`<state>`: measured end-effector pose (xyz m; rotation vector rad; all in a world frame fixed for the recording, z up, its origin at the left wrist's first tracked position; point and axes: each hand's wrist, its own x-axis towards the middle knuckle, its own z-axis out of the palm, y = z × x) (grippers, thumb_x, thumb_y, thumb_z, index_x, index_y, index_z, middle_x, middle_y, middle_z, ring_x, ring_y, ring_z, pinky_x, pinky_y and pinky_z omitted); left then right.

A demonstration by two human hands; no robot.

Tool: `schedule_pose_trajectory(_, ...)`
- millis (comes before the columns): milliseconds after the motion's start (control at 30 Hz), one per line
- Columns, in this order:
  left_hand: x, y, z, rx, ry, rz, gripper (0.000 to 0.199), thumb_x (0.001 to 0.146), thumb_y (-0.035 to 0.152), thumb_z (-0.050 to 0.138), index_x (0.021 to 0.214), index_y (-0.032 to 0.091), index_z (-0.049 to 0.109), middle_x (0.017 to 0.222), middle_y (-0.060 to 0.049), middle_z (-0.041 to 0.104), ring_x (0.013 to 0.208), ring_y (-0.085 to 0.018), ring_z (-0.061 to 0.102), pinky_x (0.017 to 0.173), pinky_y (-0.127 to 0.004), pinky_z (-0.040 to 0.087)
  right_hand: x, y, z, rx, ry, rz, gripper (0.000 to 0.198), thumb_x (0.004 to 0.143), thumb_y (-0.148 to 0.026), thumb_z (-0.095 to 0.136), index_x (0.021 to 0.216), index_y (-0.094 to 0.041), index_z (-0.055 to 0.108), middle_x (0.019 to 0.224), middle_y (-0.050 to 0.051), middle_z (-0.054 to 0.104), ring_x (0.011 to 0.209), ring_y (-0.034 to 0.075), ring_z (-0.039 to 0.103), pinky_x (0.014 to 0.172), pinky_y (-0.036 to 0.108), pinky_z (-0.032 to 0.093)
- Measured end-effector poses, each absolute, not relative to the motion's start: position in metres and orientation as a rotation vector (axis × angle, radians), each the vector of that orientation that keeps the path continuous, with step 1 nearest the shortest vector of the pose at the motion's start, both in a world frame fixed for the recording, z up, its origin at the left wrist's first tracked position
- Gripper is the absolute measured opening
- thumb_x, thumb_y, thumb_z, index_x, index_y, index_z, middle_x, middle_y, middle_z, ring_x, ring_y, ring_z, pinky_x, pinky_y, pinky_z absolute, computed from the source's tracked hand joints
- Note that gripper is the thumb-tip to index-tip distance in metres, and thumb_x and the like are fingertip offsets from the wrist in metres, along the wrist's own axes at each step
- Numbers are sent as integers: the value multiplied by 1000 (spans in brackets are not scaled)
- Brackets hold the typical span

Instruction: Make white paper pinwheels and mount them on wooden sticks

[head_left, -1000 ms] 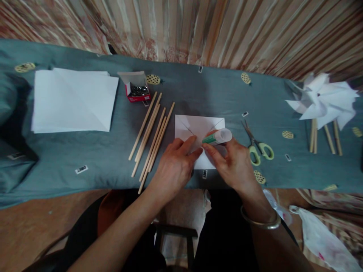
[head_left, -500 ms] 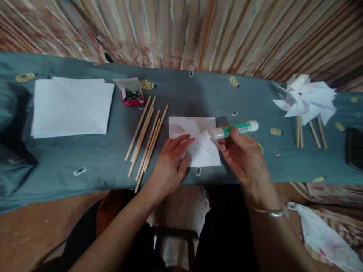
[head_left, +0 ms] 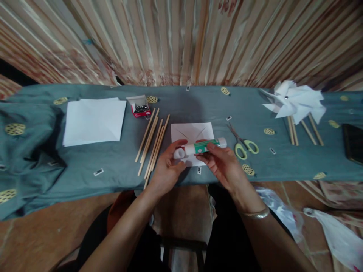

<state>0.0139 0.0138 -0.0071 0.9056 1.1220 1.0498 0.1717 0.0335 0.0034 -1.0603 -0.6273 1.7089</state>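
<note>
A green and white glue stick lies level in the fingers of my right hand, which is closed round its barrel. The white cap sits between the thumb and fingers of my left hand, its open end facing the stick and seemingly just apart from it. Under both hands rests a small white sheet of paper with dark diagonal lines from its corners; its middle is hidden. Scissors with light green handles lie to the right of my right hand.
Several wooden sticks lie left of the sheet. Behind them stands a red box of small metal pieces. A stack of white paper is further left. White paper pinwheels on sticks and a dark object are at the right.
My left hand has left the sheet and taken hold of the glue stick's cap, now off the barrel. My right hand has brought the glue stick left and over the sheet. The scissors show.
</note>
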Motion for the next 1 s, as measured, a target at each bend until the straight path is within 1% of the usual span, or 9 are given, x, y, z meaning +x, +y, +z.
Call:
schedule_pose_trajectory(133, 13, 8, -8, 958, 1105, 1102, 51, 66, 14, 62, 117, 16, 58, 119, -8, 64, 112, -23, 59, 103, -35, 42, 163, 27, 2, -1077, -651, 1691, 28, 60, -35, 88, 79, -19, 77, 79, 1, 75, 68, 12, 69, 66, 22, 61)
schedule_pose_trajectory(233, 11, 5, -8, 987, 1103, 1115, 51, 68, 15, 61, 119, 16, 57, 125, -10, 63, 116, -24, 59, 106, -38, 42, 160, 24, 0, -1085, -669, 1654, 28, 60, -35, 88, 78, -19, 76, 78, 1, 75, 68, 13, 69, 66, 23, 61)
schedule_pose_trajectory(367, 8, 2, -9, 1040, 1108, 1128, 50, 69, 16, 60, 119, 16, 56, 127, -11, 63, 117, -24, 59, 104, -39, 44, 158, 21, -2, -1083, -686, 1625, 26, 62, -35, 87, 79, -20, 74, 81, 1, 75, 71, 13, 70, 70, 24, 60)
schedule_pose_trajectory(500, 7, 1, -11, 1090, 1118, 1147, 50, 70, 14, 59, 120, 16, 56, 127, -11, 63, 115, -22, 61, 101, -37, 47, 155, 18, -3, -1106, -735, 1616, 30, 61, -37, 87, 80, -19, 74, 81, 1, 74, 72, 14, 70, 70, 26, 60)
schedule_pose_trajectory(700, 5, 2, -15, 1134, 1185, 1127, 49, 72, 15, 59, 122, 14, 54, 120, -11, 66, 105, -21, 63, 95, -34, 49, 154, 17, 0, -1137, -788, 1586, 31, 60, -37, 88, 80, -19, 74, 79, 1, 73, 73, 13, 68, 69, 26, 59)
schedule_pose_trajectory(833, 6, 3, -16, 1132, 1189, 1131, 47, 73, 18, 59, 120, 14, 55, 121, -12, 65, 105, -22, 63, 97, -37, 49, 155, 18, -1, -1147, -799, 1559, 32, 58, -39, 89, 79, -20, 74, 76, -1, 72, 70, 13, 67, 67, 26, 58)
schedule_pose_trajectory(1000, 8, 2, -18, 1183, 1191, 1104, 45, 75, 19, 57, 120, 14, 56, 123, -12, 65, 107, -22, 63, 98, -37, 49, 155, 16, -3, -1153, -861, 1575, 31, 62, -39, 87, 83, -21, 74, 78, 0, 73, 70, 14, 67, 70, 29, 56)
